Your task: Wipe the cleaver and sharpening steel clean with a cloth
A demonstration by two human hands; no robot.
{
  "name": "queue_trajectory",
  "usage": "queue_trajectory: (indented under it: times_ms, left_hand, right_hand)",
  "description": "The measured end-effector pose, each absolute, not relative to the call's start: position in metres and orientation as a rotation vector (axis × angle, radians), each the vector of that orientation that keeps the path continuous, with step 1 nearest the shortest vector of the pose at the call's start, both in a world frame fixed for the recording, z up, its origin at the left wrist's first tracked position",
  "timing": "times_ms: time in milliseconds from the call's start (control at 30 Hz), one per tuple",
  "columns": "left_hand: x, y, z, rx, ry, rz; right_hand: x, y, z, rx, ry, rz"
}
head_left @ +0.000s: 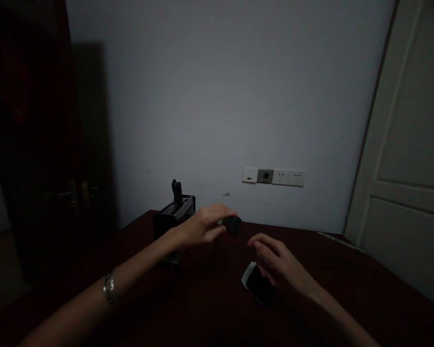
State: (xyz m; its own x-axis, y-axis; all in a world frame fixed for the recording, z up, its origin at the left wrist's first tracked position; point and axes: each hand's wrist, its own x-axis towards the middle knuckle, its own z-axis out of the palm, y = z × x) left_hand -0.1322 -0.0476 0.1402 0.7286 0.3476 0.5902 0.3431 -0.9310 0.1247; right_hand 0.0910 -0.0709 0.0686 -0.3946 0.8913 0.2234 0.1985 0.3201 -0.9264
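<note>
My left hand (204, 225) reaches out over the dark red table (210, 308), with its fingertips pinched on a small dark object (233, 224) held above the tabletop. A silver bracelet (109, 287) circles that wrist. My right hand (277, 262) hovers lower and to the right with its fingers loosely curled and apart; it holds nothing. Just under it a phone (255, 284) with a white edge and dark screen lies flat on the table. Behind my left hand stands a black knife block (173, 217) with one dark handle sticking up.
A pale wall rises behind the table, carrying a row of white sockets (274, 176). A white door (408, 159) stands at the right, a dark wooden door (39, 159) with handles at the left. The room is dim.
</note>
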Motion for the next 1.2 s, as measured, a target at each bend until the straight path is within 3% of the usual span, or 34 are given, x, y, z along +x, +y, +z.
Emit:
queue_trajectory:
  times_ms: [133, 300, 533, 667, 933, 1200]
  left_hand:
    - [-0.161, -0.049, 0.188, 2.501, 0.830, 1.310]
    - [-0.200, -0.036, 0.246, 2.202, 0.808, 1.613]
    - [-0.248, -0.015, 0.298, 2.079, 0.888, 1.811]
    - [-0.271, 0.002, 0.307, 2.053, 0.953, 1.808]
    - [-0.306, 0.044, 0.297, 1.964, 1.064, 1.708]
    - [-0.318, 0.067, 0.286, 1.930, 1.074, 1.643]
  right_hand:
    - [0.071, -0.043, 0.039, -0.979, -1.707, 1.256]
    - [0.028, -0.028, -0.013, -1.003, -1.759, 1.434]
    - [-0.012, -0.020, -0.060, -1.013, -1.854, 1.295]
    - [-0.020, -0.017, -0.080, -1.042, -1.899, 1.132]
    - [-0.017, -0.009, -0.091, -1.077, -1.796, 1.273]
    - [-0.015, -0.002, -0.101, -1.132, -1.795, 1.203]
